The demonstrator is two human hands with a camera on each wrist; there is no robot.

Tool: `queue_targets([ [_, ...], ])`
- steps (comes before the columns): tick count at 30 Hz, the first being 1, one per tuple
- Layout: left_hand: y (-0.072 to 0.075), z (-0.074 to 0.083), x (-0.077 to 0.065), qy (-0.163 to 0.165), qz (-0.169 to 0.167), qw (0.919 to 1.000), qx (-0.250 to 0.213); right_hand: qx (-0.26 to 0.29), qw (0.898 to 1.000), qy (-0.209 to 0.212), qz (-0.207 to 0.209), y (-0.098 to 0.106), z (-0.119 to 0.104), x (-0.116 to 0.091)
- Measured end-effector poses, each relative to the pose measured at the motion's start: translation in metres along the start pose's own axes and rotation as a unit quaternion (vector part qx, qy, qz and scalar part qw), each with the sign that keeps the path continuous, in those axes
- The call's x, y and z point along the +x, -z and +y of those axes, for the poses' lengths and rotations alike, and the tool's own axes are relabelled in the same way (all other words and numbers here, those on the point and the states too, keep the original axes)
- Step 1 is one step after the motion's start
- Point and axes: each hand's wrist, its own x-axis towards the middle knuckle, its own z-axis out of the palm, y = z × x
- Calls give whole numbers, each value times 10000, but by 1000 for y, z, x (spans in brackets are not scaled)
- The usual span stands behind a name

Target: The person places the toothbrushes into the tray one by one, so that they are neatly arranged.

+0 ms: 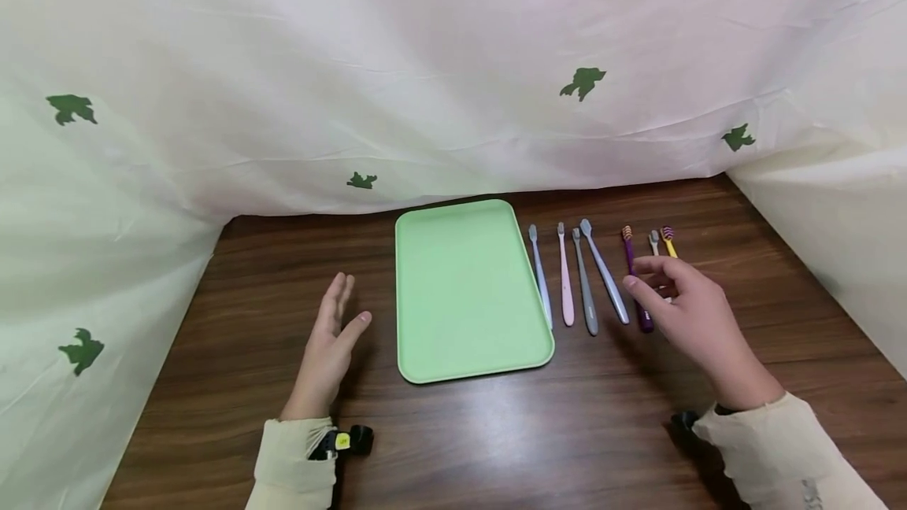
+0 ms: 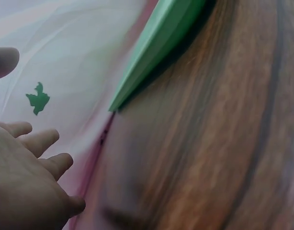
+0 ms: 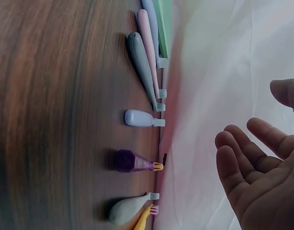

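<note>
My right hand [image 1: 683, 309] hovers over the right end of a row of toothbrushes, fingers loosely bent and holding nothing. Nearest to it are a purple toothbrush [image 1: 629, 258], a white toothbrush [image 3: 130, 209] and a yellow toothbrush [image 1: 669, 242], the last two partly hidden by the hand in the head view. Further left lie a blue toothbrush [image 1: 605, 274], a grey toothbrush [image 1: 585, 286], a pink toothbrush [image 1: 565, 282] and another blue one touching the tray's right edge. Left of the green tray [image 1: 468, 290], my left hand [image 1: 329, 337] is held with fingers extended, touching nothing.
The tray lies flat on the dark wooden table [image 1: 468, 439]. White cloth [image 1: 319, 61] with green leaf-like shapes hangs behind the table and along both sides. A dark strap with a yellow tag [image 1: 343, 441] sits at my left cuff.
</note>
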Motion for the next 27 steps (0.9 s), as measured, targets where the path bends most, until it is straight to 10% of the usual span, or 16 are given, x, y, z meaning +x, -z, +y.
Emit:
queue_targets([
  [16, -16, -11, 15, 306, -413, 9986, 116, 112, 9995, -89, -291, -21, -10, 10],
  [27, -22, -17, 13, -92, -742, 9895, 1238, 194, 9983, -5, -556, -38, -14, 15],
])
